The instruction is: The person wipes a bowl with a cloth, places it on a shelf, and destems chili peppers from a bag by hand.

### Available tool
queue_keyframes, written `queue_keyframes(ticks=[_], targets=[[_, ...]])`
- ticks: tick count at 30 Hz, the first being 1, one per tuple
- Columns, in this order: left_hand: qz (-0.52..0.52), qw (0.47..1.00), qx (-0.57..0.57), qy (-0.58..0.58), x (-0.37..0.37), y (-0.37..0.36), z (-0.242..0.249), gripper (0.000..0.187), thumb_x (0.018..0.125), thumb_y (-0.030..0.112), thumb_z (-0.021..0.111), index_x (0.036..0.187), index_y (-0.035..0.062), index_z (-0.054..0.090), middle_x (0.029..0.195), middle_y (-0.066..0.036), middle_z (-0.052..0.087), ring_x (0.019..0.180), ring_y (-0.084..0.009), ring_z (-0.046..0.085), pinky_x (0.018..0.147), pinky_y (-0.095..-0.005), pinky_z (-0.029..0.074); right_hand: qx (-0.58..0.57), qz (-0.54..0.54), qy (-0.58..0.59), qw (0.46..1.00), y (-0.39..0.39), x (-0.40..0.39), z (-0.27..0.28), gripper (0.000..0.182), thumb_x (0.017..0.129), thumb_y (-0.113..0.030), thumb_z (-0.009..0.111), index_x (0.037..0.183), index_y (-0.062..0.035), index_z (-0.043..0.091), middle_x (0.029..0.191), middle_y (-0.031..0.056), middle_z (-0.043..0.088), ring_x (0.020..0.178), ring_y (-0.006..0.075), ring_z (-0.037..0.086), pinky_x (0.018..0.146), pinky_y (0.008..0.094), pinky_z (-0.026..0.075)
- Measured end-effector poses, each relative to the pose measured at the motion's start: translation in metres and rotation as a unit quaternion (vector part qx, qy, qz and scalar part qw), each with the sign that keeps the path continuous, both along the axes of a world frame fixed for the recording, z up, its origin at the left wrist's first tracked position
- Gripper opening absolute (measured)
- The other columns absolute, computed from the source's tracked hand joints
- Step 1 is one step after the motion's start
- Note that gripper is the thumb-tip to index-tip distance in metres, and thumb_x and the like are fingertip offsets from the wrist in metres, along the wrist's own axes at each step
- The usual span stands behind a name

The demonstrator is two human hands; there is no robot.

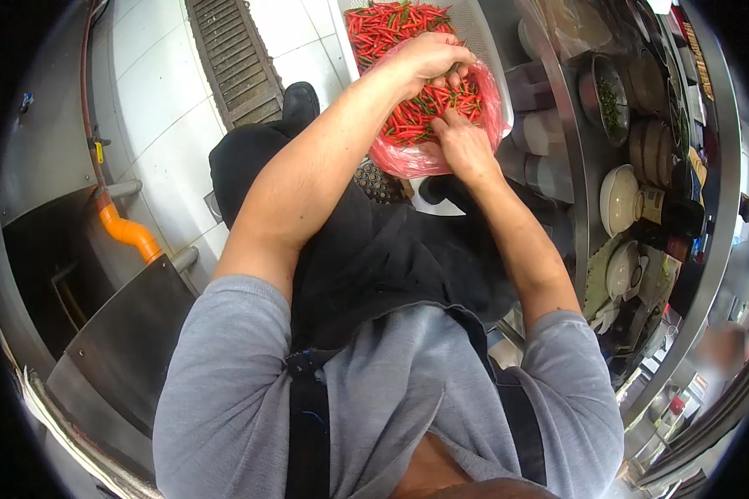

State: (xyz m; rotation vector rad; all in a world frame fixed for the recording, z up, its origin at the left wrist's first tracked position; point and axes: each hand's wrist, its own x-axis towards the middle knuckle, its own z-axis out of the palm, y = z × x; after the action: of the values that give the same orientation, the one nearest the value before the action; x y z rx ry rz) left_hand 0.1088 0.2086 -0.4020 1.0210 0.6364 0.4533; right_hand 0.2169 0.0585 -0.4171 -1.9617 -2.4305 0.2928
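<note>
Plainly, red chillies [404, 129] are filling a pink bag [420, 160] at the near edge of a white basket [483, 33].
A drain grate [235, 62] is lining the floor; loose chillies [379, 29] are lying toward the basket's left edge; the left hand [433, 60] is curling over the bag's far side, its grip hidden; the right hand [464, 151] is dipping fingertips among the bagged chillies, whether pinching any being impossible to tell.

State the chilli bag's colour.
The plastic bag is translucent pink, clearest in the head view.

Right of the grate [233, 54], a basket [481, 37] holds chillies [379, 32].
</note>
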Motion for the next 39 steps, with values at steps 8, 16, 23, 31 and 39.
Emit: queue_keyframes(ticks=[8, 16, 23, 31, 39], targets=[[0.003, 1.0, 0.01, 0.021, -0.001, -0.002, 0.006, 0.011, 0.088, 0.019, 0.06, 0.081, 0.0102, 0.059, 0.07, 0.003, 0.059, 0.058, -0.0051, 0.054, 0.043, -0.0187, 0.032, 0.001, 0.008, 0.0, 1.0, 0.006, 0.0, -0.007, 0.018, 0.081, -0.021, 0.066, 0.091, -0.0064, 0.064, 0.092, 0.0118, 0.06, 0.082, 0.0322, 0.066, 0.067, 0.0444, 0.054], [-0.004, 1.0, 0.011, 0.029, -0.005, 0.0, 0.007, 0.01, 0.088, 0.019, 0.06, 0.082, 0.0104, 0.059, 0.07, 0.003, 0.059, 0.058, -0.0048, 0.054, 0.044, -0.0188, 0.033, 0.07, -0.026, 0.028, 0.997, 0.02, 0.036, -0.02, 0.008, 0.081, -0.012, 0.063, 0.086, -0.0065, 0.064, 0.088, 0.0133, 0.061, 0.081, 0.034, 0.065, 0.069, 0.0462, 0.052], [0.027, 0.998, 0.04, 0.049, -0.006, 0.006, -0.003, 0.012, 0.088, 0.019, 0.061, 0.081, 0.0097, 0.059, 0.07, 0.003, 0.06, 0.058, -0.0043, 0.055, 0.042, -0.0183, 0.032, -0.085, -0.324, 0.402, 0.853, 0.013, 0.061, 0.019, 0.015, 0.088, -0.015, 0.068, 0.093, -0.0012, 0.071, 0.074, 0.0087, 0.07, 0.052, 0.0174, 0.06, 0.052, 0.0291, 0.046], [-0.089, 0.995, 0.015, 0.042, 0.002, -0.006, -0.005, 0.015, 0.088, 0.023, 0.065, 0.089, 0.0087, 0.063, 0.072, 0.004, 0.057, 0.059, -0.0044, 0.053, 0.042, -0.0186, 0.031, 0.004, -0.419, 0.63, 0.654, -0.004, 0.049, 0.039, 0.018, 0.088, -0.012, 0.068, 0.099, 0.0035, 0.068, 0.075, 0.0065, 0.069, 0.048, 0.0076, 0.053, 0.044, 0.0192, 0.036], [-0.105, 0.992, -0.037, -0.059, 0.009, -0.015, -0.012, 0.012, 0.09, 0.02, 0.066, 0.092, 0.0091, 0.061, 0.073, 0.005, 0.057, 0.061, -0.0021, 0.052, 0.046, -0.0164, 0.031, 0.046, -0.427, 0.634, 0.643, -0.001, 0.044, 0.038, 0.016, 0.089, -0.011, 0.067, 0.097, 0.0032, 0.067, 0.076, 0.0073, 0.069, 0.05, 0.0084, 0.055, 0.046, 0.02, 0.038]])
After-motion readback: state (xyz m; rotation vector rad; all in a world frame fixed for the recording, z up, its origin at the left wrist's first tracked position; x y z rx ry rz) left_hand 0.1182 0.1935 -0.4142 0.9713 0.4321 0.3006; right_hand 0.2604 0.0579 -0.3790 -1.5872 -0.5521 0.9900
